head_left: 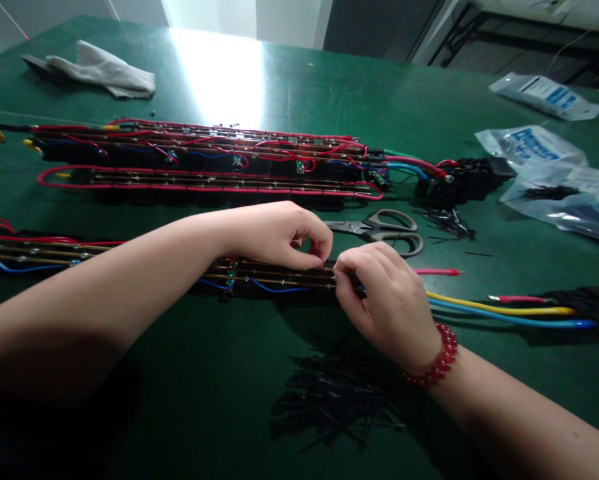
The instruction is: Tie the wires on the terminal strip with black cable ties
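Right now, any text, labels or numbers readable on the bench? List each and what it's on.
No text here is legible.
Far bag: blue print, too blurred to read.
Near bag: blue print, too blurred to read.
Green board on the near strip: any marking is too small to read.
Nothing else shows writing.

One head-worn camera looks forward and down across the green surface (289, 93), from its near edge toward the far one. It sits close, with the left hand (274, 233) and right hand (384, 300) meeting just below mid-frame.
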The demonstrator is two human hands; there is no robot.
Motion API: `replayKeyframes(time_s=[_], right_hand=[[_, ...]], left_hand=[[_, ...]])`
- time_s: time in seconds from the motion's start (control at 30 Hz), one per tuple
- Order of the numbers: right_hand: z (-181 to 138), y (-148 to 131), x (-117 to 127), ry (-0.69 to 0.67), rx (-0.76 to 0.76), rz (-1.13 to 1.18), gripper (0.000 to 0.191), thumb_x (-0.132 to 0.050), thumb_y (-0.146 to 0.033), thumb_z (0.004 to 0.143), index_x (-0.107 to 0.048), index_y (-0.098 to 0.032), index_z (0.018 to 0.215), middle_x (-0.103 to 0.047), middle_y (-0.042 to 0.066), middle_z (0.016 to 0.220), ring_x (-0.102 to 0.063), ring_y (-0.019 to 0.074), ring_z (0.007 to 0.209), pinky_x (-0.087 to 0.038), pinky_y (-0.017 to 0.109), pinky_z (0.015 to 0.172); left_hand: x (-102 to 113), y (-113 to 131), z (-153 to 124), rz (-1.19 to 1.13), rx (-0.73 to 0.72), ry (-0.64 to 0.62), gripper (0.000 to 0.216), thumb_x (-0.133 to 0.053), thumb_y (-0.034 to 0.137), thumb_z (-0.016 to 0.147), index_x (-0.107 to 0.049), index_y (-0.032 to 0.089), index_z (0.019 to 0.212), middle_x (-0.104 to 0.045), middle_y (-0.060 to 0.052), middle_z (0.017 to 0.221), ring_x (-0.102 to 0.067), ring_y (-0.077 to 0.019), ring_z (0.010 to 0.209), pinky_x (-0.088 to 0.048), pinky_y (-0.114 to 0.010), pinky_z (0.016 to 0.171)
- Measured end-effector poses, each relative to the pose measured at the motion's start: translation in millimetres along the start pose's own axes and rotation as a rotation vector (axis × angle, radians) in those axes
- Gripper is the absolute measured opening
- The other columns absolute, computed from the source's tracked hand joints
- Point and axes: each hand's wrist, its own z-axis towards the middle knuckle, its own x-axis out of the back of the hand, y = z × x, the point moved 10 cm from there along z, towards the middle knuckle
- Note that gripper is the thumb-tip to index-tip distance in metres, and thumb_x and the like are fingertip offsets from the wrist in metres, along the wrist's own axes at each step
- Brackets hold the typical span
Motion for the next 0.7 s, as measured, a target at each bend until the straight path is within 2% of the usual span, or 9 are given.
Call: replayKeyframes(time_s=[0.57, 0.7], right_hand=[[-3.4, 1.9, 2.6, 0.053, 0.004, 0.078, 0.010, -0.050, -0.010, 0.089, -0.050, -0.020, 0.086, -0.062, 0.005, 0.079, -0.058, 0.0197, 0.075, -0.049, 0.034, 0.069], [-3.5, 2.9, 5.7, 0.073, -0.002, 0.106, 0.010, -0.050, -0.010, 0.088, -0.049, -0.020, 0.087, -0.063, 0.006, 0.079, -0.058, 0.0198, 0.076, -0.050, 0.035, 0.070]], left_hand=[[-1.6, -1.0, -1.4, -0.038, 0.015, -0.060, 0.011, -0.060, 0.019, 0.086, -0.071, 0.016, 0.088, -0.063, -0.001, 0.091, -0.057, -0.0084, 0.078, -0.044, -0.018, 0.071], [-3.9, -4.1, -1.7, -0.053, 0.028, -0.087, 0.011, -0.059, 0.018, 0.085, -0.070, 0.016, 0.088, -0.064, 0.000, 0.087, -0.059, -0.0086, 0.077, -0.044, -0.018, 0.072]])
